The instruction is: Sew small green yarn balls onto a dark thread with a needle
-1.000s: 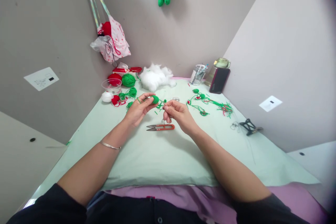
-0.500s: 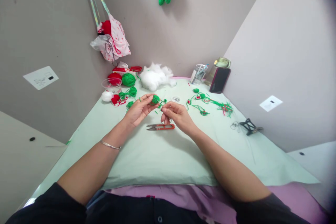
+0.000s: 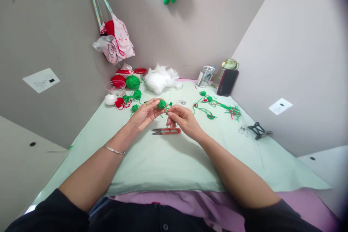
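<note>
My left hand (image 3: 148, 113) pinches a small green crocheted piece (image 3: 161, 104) between thumb and fingers. My right hand (image 3: 181, 116) is closed on a slim metal tool (image 3: 165, 109) whose tip meets the right side of that piece; whether it is a crochet hook or a needle I cannot make out. A bit of green yarn shows just beyond the right fingertips. Below both hands, orange-handled thread snips (image 3: 166, 131) lie on the pale green table cover (image 3: 168, 163), blades to the left.
White stuffing (image 3: 162, 79) sits at the back, with green yarn (image 3: 133, 82) and red yarn to its left. Crocheted pieces with tails (image 3: 210, 99) lie to the right. Behind them are a cup of pens (image 3: 205, 77) and a phone (image 3: 227, 82). A black stand (image 3: 259, 131) is far right.
The green piece has turned slightly in my left fingers, and the slim tool's tip now shows against it. Both hands stay in nearly the same place.
</note>
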Tool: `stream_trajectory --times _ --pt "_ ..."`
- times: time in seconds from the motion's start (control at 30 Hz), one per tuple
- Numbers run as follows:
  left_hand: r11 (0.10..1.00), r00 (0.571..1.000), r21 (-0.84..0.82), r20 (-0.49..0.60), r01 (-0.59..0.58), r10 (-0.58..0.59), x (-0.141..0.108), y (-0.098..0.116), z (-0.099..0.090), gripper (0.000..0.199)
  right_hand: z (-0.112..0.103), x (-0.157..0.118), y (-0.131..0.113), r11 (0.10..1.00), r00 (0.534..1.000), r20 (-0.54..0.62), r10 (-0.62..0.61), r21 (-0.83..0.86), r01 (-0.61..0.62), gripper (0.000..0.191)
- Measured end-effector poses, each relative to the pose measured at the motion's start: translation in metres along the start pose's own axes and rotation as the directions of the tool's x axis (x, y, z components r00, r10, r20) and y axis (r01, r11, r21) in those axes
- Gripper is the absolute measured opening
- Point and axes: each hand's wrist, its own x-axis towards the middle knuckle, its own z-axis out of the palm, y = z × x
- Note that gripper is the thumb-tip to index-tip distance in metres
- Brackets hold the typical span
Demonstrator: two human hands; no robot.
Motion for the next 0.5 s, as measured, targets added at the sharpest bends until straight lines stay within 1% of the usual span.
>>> stream_trajectory --times 0.2,0.5 --pt "0.999 1.0 -0.052 0.012 0.006 -0.005 -0.0015 -0.0013 0.0046 0.009 0.0028 -0.0004 -0.0004 0.999 0.999 -0.016 -0.046 0.007 0.046 0.029" --pt "1.0 1.0 -0.02 -0.001 -0.007 0.007 -0.0025 -0.004 0.0063 0.012 -0.0009 0.0039 0.0074 0.998 0.994 -0.093 -0.056 -0.011 0.055 0.028"
